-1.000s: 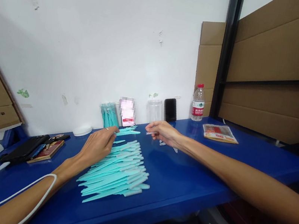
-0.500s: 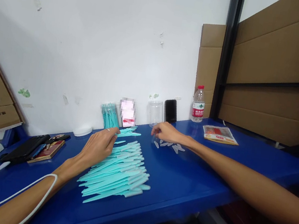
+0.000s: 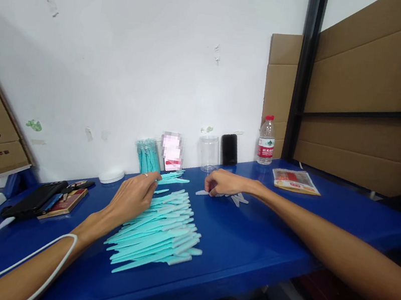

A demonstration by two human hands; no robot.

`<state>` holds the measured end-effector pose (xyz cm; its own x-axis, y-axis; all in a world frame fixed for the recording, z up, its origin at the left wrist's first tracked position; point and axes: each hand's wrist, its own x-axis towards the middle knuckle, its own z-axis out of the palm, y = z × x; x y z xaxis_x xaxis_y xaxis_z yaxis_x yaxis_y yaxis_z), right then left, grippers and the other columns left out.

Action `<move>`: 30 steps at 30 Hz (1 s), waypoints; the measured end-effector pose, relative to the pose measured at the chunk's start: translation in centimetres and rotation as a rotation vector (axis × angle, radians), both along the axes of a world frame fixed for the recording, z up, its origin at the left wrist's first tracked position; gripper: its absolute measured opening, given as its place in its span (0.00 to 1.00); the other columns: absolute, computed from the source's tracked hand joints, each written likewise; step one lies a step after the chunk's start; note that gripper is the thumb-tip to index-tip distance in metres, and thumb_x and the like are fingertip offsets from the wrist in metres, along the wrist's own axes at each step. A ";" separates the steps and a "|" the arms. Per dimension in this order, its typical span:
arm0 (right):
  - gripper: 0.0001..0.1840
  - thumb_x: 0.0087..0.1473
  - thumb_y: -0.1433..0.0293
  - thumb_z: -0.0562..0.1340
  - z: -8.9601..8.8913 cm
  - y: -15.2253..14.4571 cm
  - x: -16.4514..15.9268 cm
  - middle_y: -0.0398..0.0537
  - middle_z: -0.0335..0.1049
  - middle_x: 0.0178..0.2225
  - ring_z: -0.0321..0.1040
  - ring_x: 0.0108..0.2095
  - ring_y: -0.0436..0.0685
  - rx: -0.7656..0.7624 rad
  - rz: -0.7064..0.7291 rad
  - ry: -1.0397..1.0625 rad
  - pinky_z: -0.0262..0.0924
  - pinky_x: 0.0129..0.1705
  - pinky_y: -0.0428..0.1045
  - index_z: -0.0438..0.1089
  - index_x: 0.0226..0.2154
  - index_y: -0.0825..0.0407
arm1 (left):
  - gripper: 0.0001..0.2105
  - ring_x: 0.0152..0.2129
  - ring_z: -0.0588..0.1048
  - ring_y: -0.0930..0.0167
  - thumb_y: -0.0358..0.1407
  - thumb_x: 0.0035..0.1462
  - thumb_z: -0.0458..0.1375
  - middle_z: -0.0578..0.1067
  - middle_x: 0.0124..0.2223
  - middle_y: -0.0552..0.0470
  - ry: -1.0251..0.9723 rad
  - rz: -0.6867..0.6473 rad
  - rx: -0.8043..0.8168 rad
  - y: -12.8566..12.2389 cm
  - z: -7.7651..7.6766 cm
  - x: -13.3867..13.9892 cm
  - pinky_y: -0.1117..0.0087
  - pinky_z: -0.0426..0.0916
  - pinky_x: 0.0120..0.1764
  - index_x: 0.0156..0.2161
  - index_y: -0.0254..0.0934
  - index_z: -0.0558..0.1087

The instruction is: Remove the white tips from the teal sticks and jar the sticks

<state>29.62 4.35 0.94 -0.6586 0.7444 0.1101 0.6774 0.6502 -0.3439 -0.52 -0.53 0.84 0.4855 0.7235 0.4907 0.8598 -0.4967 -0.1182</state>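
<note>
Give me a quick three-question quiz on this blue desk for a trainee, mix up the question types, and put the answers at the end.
1. Multiple choice: whose fingers are at the translucent pieces on the desk?
A) the left hand's
B) the right hand's

2. True or false: the bottle near the cardboard has a green cap.

3. Short answer: what stands between the container of turquoise sticks and the clear jar?

Key:
1. B, the right hand's.
2. False: the bottle has a red cap.
3. A phone with a lit screen.
</note>
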 end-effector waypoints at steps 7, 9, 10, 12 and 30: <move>0.13 0.51 0.63 0.64 -0.8 -0.7 -1.4 0.48 0.75 0.31 0.68 0.29 0.53 0.100 -0.021 0.048 0.53 0.29 0.45 0.76 0.38 0.54 | 0.13 0.31 0.74 0.63 0.36 0.65 0.40 0.76 0.34 0.49 -0.013 -0.009 -0.003 -0.1 0.0 0.0 0.67 0.59 0.30 0.47 0.39 0.66; 0.10 0.51 0.65 0.65 -1.1 -0.7 -1.8 0.48 0.74 0.31 0.68 0.30 0.54 0.125 -0.046 0.018 0.52 0.29 0.45 0.76 0.35 0.54 | 0.13 0.31 0.74 0.63 0.36 0.65 0.40 0.76 0.34 0.50 -0.011 -0.006 -0.005 0.0 -0.1 0.1 0.67 0.59 0.30 0.47 0.39 0.66; 0.09 0.51 0.65 0.65 -1.2 -0.7 -1.9 0.48 0.74 0.30 0.68 0.31 0.54 0.143 -0.057 0.004 0.52 0.29 0.45 0.76 0.33 0.54 | 0.13 0.31 0.74 0.63 0.36 0.65 0.40 0.76 0.34 0.50 -0.010 -0.006 -0.006 0.0 -0.1 0.1 0.67 0.59 0.30 0.47 0.39 0.66; 0.08 0.50 0.66 0.66 -1.3 -0.6 -1.8 0.49 0.75 0.32 0.69 0.33 0.56 0.174 -0.060 -0.008 0.53 0.31 0.45 0.76 0.31 0.53 | 0.13 0.32 0.74 0.63 0.36 0.65 0.41 0.76 0.34 0.50 -0.009 -0.009 -0.007 0.0 -0.1 0.0 0.67 0.59 0.31 0.47 0.39 0.66; 0.11 0.48 0.75 0.60 -1.0 0.1 -1.4 0.50 0.74 0.29 0.69 0.29 0.53 0.013 -0.176 0.219 0.56 0.28 0.44 0.75 0.36 0.58 | 0.13 0.33 0.75 0.64 0.36 0.65 0.41 0.76 0.35 0.49 -0.011 -0.020 0.000 0.0 -0.2 -0.1 0.68 0.61 0.31 0.46 0.40 0.66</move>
<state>28.20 4.45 -0.09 -0.4789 0.8429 0.2453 0.6909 0.5343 -0.4870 -0.60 -0.51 0.65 0.4946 0.7137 0.4959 0.8508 -0.5141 -0.1087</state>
